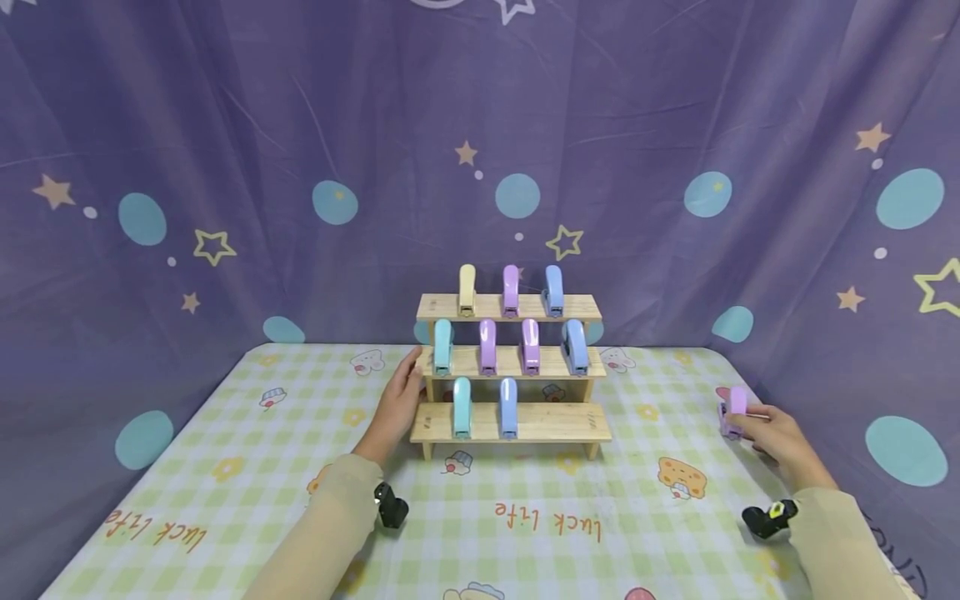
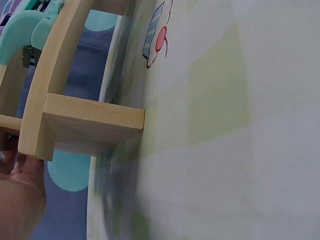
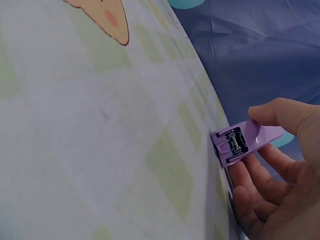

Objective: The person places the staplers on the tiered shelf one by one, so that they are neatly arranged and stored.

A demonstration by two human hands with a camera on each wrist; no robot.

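A three-tier wooden display rack (image 1: 551,423) stands on the table, with staplers upright on every tier. My left hand (image 1: 400,400) grips its left end near the middle tier; in the left wrist view the fingertips are hidden behind the wood. A teal stapler (image 1: 462,408) and a blue stapler (image 1: 508,408) occupy the bottom tier. Several teal, purple and blue staplers line the middle one; yellow, purple and blue ones are on top. Far to the right, my right hand (image 1: 780,437) pinches a purple stapler (image 3: 245,142) between thumb and fingers, its end close to the tablecloth.
A green-and-white checked tablecloth (image 1: 536,492) with printed cartoons covers the table. Behind it and along both sides hangs a purple curtain (image 1: 420,108) with stars and dots. Black wrist cameras (image 1: 392,506) sit on both wrists.
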